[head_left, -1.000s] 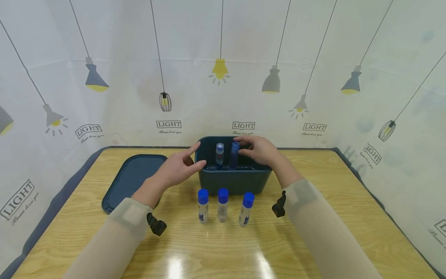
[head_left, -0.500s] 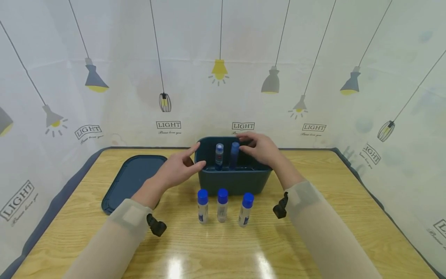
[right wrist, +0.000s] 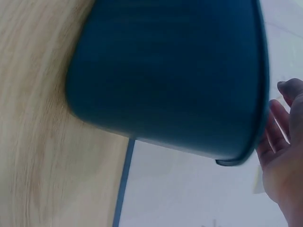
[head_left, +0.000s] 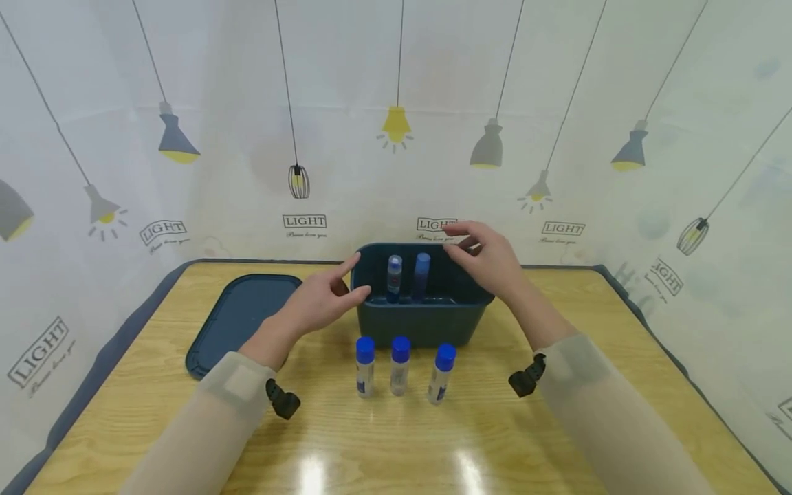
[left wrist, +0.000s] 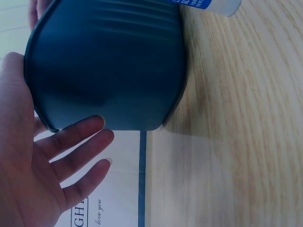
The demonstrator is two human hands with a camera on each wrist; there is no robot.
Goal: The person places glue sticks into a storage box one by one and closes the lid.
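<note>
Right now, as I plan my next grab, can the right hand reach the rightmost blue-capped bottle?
Probably yes: the right hand looks empty, and that bottle stands unobstructed in front of the bin.

Wall = whitish sheet, back + both sides, a few creases. Printed w/ hanging lamps on thin black cords: yellow lamp nr centre, rest grey, blue or wire-cage. Boxed "LIGHT" labels below, w/ script underneath. Dk blue border runs along sheet's bottom, round desk. Desk: lt yellowish wood grain, glossy, 2 bright reflections at bottom of head view.
</note>
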